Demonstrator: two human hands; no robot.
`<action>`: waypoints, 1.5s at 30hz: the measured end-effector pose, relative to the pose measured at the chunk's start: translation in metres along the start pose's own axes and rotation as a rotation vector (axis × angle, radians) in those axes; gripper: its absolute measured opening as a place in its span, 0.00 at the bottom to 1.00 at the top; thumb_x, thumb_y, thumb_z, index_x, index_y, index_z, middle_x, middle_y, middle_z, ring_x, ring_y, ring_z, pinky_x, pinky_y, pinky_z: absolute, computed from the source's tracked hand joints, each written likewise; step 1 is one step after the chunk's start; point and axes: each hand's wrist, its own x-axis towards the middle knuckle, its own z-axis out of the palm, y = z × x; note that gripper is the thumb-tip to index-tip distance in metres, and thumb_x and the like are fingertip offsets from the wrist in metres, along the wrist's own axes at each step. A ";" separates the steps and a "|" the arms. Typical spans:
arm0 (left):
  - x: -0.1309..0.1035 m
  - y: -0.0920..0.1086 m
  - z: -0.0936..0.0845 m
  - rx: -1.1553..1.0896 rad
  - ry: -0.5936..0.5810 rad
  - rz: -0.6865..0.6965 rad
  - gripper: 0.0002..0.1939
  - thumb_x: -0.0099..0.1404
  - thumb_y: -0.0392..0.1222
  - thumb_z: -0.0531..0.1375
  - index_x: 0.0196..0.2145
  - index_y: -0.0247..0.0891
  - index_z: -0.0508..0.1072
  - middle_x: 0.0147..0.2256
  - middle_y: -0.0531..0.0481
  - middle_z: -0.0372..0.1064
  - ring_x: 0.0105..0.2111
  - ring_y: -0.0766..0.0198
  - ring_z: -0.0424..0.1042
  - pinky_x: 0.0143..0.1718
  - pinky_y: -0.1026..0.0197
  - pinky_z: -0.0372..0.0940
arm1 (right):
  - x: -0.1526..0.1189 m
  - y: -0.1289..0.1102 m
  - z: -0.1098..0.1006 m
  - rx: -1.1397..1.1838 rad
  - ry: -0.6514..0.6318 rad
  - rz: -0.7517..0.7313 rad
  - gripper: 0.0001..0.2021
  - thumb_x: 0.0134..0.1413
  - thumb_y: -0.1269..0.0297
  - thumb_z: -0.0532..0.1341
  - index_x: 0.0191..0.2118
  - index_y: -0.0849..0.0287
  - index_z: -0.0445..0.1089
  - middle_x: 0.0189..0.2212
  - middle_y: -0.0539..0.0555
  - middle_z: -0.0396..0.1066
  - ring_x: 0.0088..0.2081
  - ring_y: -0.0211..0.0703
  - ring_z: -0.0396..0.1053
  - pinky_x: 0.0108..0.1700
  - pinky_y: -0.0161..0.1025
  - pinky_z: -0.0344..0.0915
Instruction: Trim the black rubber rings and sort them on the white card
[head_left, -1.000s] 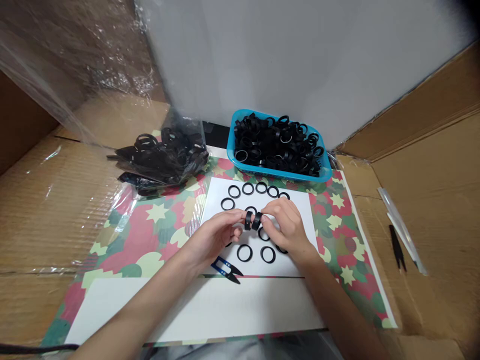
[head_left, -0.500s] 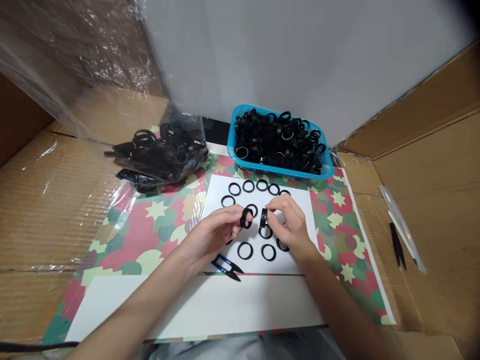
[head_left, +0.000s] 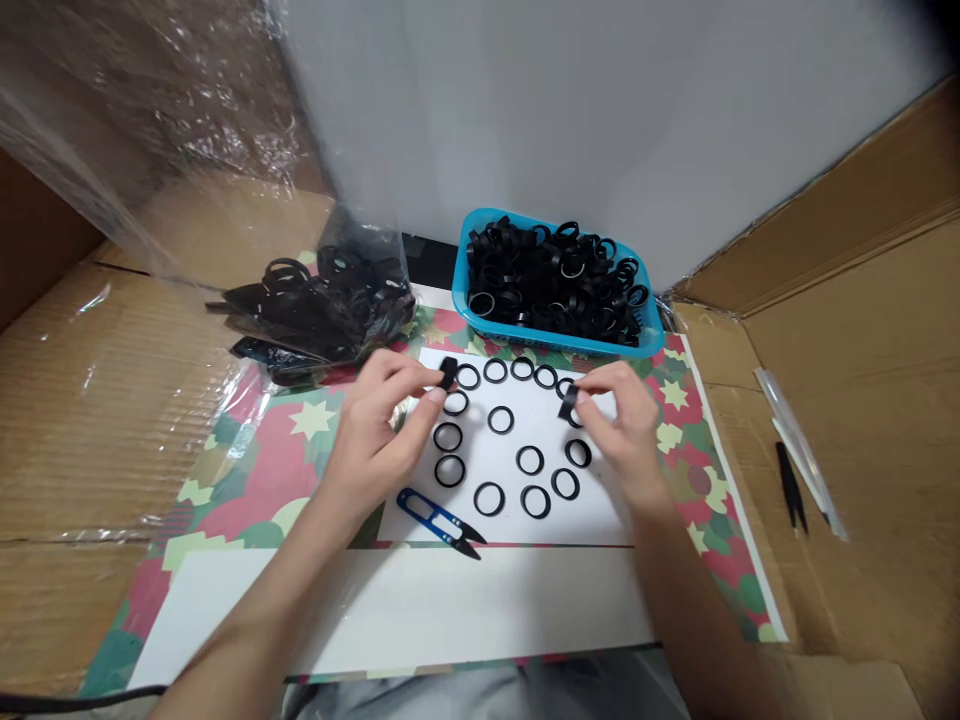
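Observation:
Between thumb and fingertips, my left hand [head_left: 382,420] pinches a black ring [head_left: 448,374] at the upper left of a white sheet [head_left: 480,525]. A second black ring [head_left: 568,402] is tilted in the pinch of my right hand [head_left: 619,420], over the sheet's right side. Several black rings lie flat on the paper in a rough loop, one of them a ring at the bottom [head_left: 489,499]. Inside the loop are two more, an upper ring [head_left: 501,420] and a lower ring [head_left: 530,460]. Blue thread snips [head_left: 439,522] rest by the sheet's lower left edge, blades pointing right.
Behind the sheet stands a blue basket [head_left: 559,345] heaped with black rings. A clear plastic bag [head_left: 322,320] of black parts sits at the left. Black tweezers [head_left: 791,485] lie on cardboard at the right. A pale wall rises behind the patterned table cover [head_left: 311,420].
My hands have moved apart, each with a ring: the left toward the upper left, the right toward the upper right. Rings on the left side and the snips' handles are now uncovered.

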 end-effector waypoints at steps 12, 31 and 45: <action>0.007 -0.015 -0.014 1.030 -0.430 0.032 0.12 0.61 0.38 0.51 0.36 0.40 0.74 0.34 0.48 0.68 0.31 0.55 0.69 0.26 0.57 0.52 | -0.046 0.065 -0.052 -0.269 -0.290 0.609 0.10 0.51 0.57 0.56 0.26 0.56 0.62 0.23 0.48 0.63 0.28 0.41 0.61 0.31 0.37 0.55; 0.001 -0.011 0.014 0.594 -0.270 0.255 0.11 0.64 0.38 0.50 0.35 0.36 0.72 0.30 0.48 0.65 0.27 0.64 0.65 0.28 0.63 0.56 | -0.011 0.039 0.010 -0.371 -0.319 0.295 0.07 0.50 0.66 0.56 0.23 0.56 0.59 0.34 0.53 0.62 0.40 0.49 0.55 0.41 0.47 0.54; 0.003 -0.013 0.008 0.503 -0.229 0.240 0.12 0.65 0.40 0.50 0.35 0.35 0.72 0.30 0.47 0.66 0.30 0.62 0.66 0.32 0.62 0.60 | -0.022 0.028 0.011 -0.361 -0.323 0.172 0.05 0.56 0.62 0.55 0.33 0.55 0.66 0.37 0.54 0.65 0.43 0.50 0.55 0.44 0.48 0.55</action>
